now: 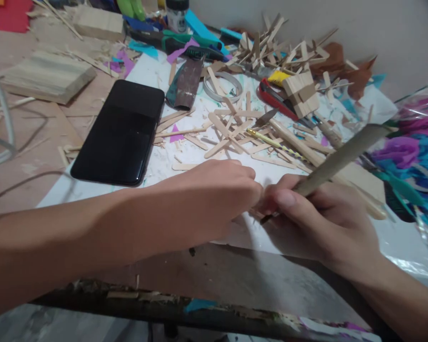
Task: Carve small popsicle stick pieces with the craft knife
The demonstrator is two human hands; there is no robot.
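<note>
My right hand [328, 218] is closed around a long, flat, grey-beige strip-like tool [342, 159] that slants up to the right. A dark tip pokes out below its fingers; the exact kind of tool cannot be made out. My left hand [224, 194] is curled shut right beside the right fingertips, its back turned to me. Whatever its fingers pinch is hidden. Both hands are over white paper [299, 244] near the table's front edge. Just beyond them lie loose craft sticks [228, 130], a yellow patterned pencil [274, 142] and a wooden-handled tool [296, 142].
A black phone [119, 133] lies left of the sticks. Behind are a tape ring [223, 87], a red-and-black cutter [276, 99] and a stick pile [281, 47]. Wood blocks [50, 76] sit at left, colourful crumpled paper [410, 152] at right. A white cable [7, 118] loops at left.
</note>
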